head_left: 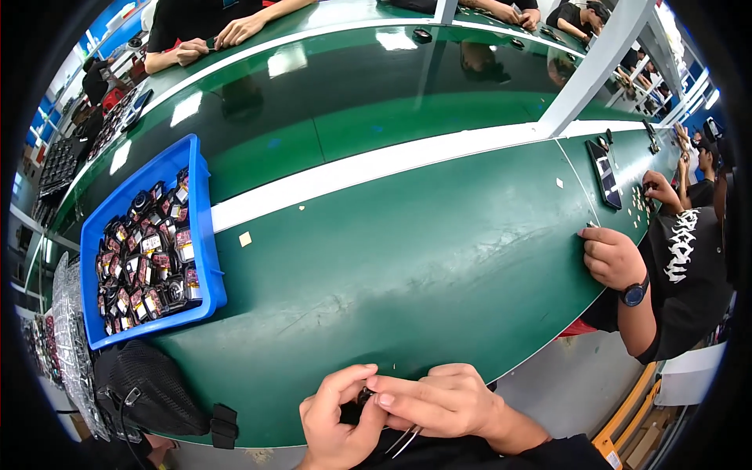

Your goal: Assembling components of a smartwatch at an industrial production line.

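Close to the table's near edge, my left hand (342, 419) is closed around a small black part (365, 395), which is mostly hidden by the fingers. My right hand (442, 401) meets it from the right, its thumb and index fingertips pressed at the same part. A pair of thin metal tweezers (405, 442) pokes out below the right palm, tucked in that hand. What the fingertips do to the part is too small and covered to tell.
A blue bin (205, 235) of small black devices stands at left on the green table (376, 274). A black mesh bag (149, 388) lies at the near left. At right, a co-worker's hand (613, 257) rests near a dark phone-like device (603, 174). A white post (591, 74) rises beyond.
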`<act>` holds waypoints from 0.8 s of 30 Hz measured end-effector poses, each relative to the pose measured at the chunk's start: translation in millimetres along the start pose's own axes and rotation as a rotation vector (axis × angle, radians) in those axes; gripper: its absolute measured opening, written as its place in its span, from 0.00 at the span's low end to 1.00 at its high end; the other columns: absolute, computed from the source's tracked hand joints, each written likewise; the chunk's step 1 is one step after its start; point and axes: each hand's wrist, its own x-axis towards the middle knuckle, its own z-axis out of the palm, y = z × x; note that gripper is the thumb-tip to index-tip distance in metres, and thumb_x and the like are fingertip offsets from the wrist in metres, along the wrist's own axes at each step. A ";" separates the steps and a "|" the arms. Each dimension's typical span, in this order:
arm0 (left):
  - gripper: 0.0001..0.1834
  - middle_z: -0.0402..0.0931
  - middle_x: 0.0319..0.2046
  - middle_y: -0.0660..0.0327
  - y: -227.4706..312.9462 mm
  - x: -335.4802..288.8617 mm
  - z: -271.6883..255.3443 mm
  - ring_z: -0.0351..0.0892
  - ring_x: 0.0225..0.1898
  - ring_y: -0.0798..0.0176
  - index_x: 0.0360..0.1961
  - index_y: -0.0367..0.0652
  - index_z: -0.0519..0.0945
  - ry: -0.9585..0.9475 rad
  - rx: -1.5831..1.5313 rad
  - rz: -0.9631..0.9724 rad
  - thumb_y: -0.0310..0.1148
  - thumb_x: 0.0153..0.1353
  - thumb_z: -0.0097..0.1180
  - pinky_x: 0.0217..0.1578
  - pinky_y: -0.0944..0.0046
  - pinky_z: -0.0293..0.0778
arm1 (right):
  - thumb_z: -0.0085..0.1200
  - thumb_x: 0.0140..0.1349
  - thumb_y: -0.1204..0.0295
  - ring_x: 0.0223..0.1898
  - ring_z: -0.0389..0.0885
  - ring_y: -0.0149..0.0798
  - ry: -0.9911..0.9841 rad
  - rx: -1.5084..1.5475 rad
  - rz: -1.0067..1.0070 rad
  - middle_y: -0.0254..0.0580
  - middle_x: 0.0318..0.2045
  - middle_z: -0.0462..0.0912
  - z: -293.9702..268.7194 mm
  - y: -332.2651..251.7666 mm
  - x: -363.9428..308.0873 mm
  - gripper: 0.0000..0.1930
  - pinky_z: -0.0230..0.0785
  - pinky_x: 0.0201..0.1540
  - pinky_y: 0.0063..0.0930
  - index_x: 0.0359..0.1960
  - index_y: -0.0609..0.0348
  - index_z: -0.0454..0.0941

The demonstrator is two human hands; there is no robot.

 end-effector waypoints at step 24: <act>0.42 0.78 0.51 0.46 -17.6 -10.4 -4.5 0.81 0.52 0.53 0.62 0.30 0.69 -0.219 -0.934 -0.359 0.45 0.55 0.74 0.55 0.56 0.77 | 0.82 0.42 0.64 0.22 0.62 0.24 -0.079 0.572 0.207 0.48 0.56 0.66 -13.9 14.3 2.0 0.42 0.65 0.28 0.20 0.55 0.57 0.64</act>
